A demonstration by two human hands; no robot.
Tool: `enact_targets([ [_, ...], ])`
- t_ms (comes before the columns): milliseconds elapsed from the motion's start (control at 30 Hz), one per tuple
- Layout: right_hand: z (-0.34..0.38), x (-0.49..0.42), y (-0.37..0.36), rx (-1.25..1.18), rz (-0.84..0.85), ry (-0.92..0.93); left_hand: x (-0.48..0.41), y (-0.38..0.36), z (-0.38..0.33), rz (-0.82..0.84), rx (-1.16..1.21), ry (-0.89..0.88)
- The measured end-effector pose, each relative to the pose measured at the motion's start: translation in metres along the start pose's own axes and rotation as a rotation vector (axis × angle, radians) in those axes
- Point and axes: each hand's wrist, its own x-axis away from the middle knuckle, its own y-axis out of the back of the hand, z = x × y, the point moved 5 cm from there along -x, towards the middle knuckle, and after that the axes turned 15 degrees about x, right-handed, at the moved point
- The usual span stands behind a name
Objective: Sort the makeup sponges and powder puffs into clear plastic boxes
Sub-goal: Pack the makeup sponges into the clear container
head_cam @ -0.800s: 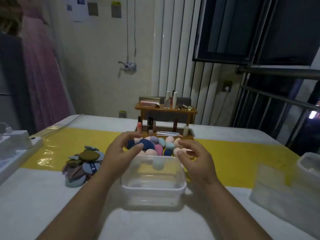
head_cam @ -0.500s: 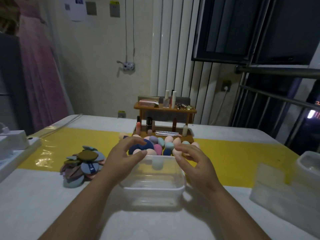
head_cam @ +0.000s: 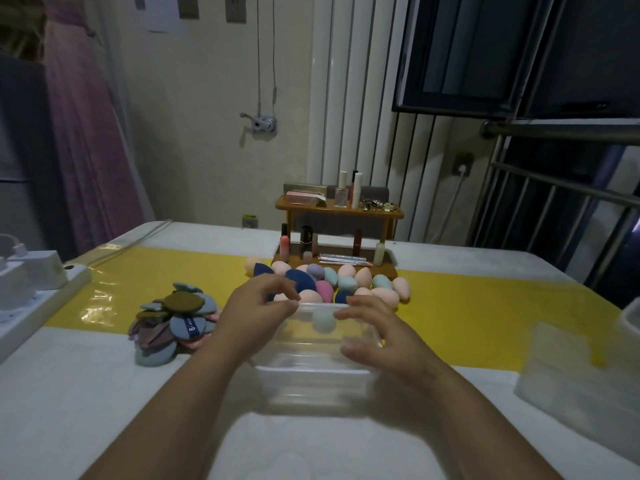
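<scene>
Clear plastic box [head_cam: 311, 386] sits between both hands, with one mint sponge [head_cam: 323, 322] inside near the fingertips. Left hand [head_cam: 252, 317] curls its fingers at the far-left rim; grip unconfirmed. Right hand [head_cam: 391, 341] spreads loosely over the right rim, holding nothing. Loose sponges [head_cam: 346, 282] lie just beyond the fingers, and powder puffs [head_cam: 173, 320] lie to their left.
</scene>
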Motion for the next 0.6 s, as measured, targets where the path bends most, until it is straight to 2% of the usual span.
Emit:
enact_targets([
  [100, -0.002, -0.003, 0.001, -0.01, -0.008, -0.032, -0.003, 0.002, 0.011, -0.076, -0.002, 0.169],
  [233, -0.003, -0.003, 0.008, 0.014, -0.017, -0.054, -0.001, 0.001, 0.017, -0.111, 0.178, 0.297],
  [333, -0.004, 0.0, 0.015, -0.02, -0.019, -0.075, 0.003, -0.005, 0.015, 0.028, 0.257, 0.338],
  [433, 0.002, 0.003, 0.019, 0.015, -0.019, -0.074, 0.006, -0.01, 0.016, 0.163, 0.196, 0.366],
  [500, 0.005, 0.005, 0.019, 0.11, 0.042, -0.042, 0.007, -0.01, 0.017, 0.177, 0.197, 0.363],
  [600, 0.003, 0.008, 0.012, 0.289, 0.241, 0.026, 0.007, -0.012, 0.013, 0.198, 0.176, 0.298],
])
